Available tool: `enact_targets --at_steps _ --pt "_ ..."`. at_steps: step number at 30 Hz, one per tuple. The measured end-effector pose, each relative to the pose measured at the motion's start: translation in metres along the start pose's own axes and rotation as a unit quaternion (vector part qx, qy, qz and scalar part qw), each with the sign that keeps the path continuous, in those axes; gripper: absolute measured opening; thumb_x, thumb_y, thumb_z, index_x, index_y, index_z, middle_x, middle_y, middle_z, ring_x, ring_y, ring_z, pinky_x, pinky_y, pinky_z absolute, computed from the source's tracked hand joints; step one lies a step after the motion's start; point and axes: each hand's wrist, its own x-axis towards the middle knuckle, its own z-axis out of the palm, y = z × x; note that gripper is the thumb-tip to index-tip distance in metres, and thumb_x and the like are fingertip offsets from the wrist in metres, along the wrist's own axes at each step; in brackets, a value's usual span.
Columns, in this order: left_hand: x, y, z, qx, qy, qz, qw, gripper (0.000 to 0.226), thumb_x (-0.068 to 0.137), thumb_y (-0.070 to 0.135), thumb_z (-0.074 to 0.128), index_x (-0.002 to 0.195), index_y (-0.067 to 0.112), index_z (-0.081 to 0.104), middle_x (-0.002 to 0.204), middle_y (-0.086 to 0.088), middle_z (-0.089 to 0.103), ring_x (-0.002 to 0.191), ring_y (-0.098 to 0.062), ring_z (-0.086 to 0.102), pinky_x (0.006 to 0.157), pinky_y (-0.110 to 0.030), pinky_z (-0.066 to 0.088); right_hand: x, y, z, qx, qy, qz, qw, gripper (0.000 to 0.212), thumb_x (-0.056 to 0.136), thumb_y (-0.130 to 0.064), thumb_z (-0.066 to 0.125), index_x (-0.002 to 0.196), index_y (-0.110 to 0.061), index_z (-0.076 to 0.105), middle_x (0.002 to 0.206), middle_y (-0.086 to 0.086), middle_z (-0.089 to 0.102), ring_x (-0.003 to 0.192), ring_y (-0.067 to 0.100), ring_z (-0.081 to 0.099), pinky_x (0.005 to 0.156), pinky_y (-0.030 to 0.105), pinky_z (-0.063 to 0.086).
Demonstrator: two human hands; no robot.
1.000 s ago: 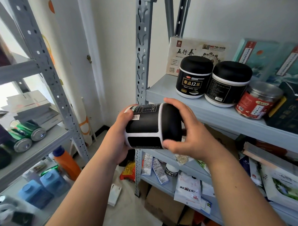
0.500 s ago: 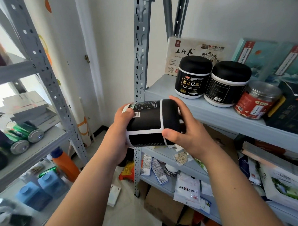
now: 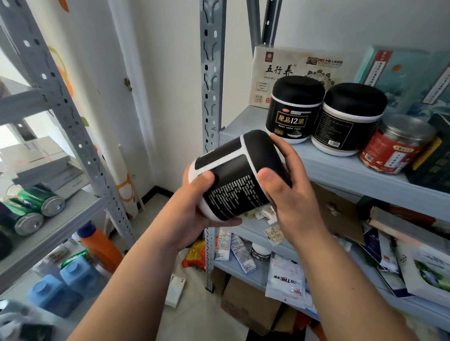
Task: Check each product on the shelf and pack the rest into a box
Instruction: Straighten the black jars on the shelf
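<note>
The left hand (image 3: 194,207) grips the base and the right hand (image 3: 292,195) the domed lid of a smooth black jar (image 3: 233,181), near the grey metal shelf (image 3: 346,172). Since before, it has rotated, fine print now upward.

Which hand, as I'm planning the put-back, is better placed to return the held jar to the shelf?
Probably right: the right hand grips the jar at its lid end beside the shelf; the left hand holds its base, farther away.
</note>
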Motion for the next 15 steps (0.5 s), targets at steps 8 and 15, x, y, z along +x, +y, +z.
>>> enact_targets --at_steps 8,15 --pt "0.019 -0.013 0.009 -0.109 -0.140 -0.205 0.963 0.081 0.094 0.075 0.037 0.145 0.015 0.055 0.122 -0.027 0.067 0.085 -0.044 0.075 0.049 -0.035 0.062 0.000 0.005 -0.015 -0.011 -0.012 -0.029 0.999 0.101 0.070 -0.027 0.086 0.153 -0.030 0.028 0.141 -0.006 0.062 0.137 0.023 0.055 0.117 0.049 0.042" --pt "0.034 -0.017 0.010 0.103 -0.071 0.043 0.991 0.075 0.082 0.044 0.071 0.150 0.031 0.042 0.130 -0.012 0.066 0.098 -0.027 0.072 0.061 -0.035 0.060 0.015 0.002 -0.029 -0.032 -0.004 0.006 0.999 0.074 0.086 -0.048 0.068 0.151 -0.055 0.034 0.147 -0.020 0.055 0.136 0.008 0.054 0.116 0.045 0.044"
